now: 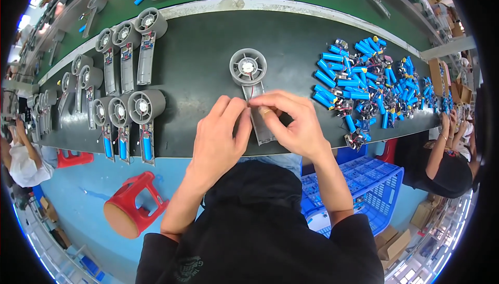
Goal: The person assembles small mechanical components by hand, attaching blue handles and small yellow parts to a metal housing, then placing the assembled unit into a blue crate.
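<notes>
Both hands, left (221,138) and right (291,123), pinch the grey fan unit's (249,76) handle, round head pointing away.

fan unit (250,84) mid-table, under both hands | battery pile (358,84) right | finished fans (125,112) left | stool (132,206) below-left

Dark belt (208,50) carries grey fan units (130,65) and blue batteries (358,81).

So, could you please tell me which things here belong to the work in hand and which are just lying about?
In hand: grey fan unit; left hand; right hand; blue battery pile.

Lying about: red stool; blue crate; cardboard boxes.
</notes>
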Demonstrator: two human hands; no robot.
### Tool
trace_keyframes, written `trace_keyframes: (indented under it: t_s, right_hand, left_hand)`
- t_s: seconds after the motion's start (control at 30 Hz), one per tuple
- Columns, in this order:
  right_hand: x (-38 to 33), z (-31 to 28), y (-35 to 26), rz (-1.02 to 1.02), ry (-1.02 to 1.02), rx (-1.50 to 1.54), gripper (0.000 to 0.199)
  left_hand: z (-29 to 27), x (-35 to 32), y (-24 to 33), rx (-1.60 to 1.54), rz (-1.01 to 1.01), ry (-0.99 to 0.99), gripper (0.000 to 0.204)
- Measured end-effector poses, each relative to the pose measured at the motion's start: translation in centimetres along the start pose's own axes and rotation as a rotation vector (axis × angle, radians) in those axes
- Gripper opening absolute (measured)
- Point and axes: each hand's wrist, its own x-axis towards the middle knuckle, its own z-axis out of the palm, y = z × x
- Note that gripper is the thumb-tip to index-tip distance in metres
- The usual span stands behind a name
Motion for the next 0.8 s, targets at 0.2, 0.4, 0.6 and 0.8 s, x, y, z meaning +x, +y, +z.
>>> trace_keyframes:
  t_s: [0.2, 0.4, 0.6, 0.8]
  right_hand:
    - [1.1, 1.1, 1.4, -0.296, 0.072, -0.26, 0.022]
    - [1.1, 2.0, 2.3, -0.263, 0.158, -0.222, 0.022]
    - [0.6, 2.8, 2.2, -0.227, 0.259, -0.169, 0.022]
    - [0.9, 3.2, 2.4, -0.278, 0.308, -0.242, 0.019]
  left_hand:
    - [-1.0, 0.1, -1.1, 0.019, 0.084, -0.004, 0.009]
    - [-1.6, 0.0, -1.3, -0.073, 0.006, -0.037, 0.028]
    - [-0.4, -1.2, -2.5, -0.318, -0.091, 0.085, 0.04]
    - [-0.5, -1.6, -2.5, 0.001, 0.058, 0.119, 0.043]
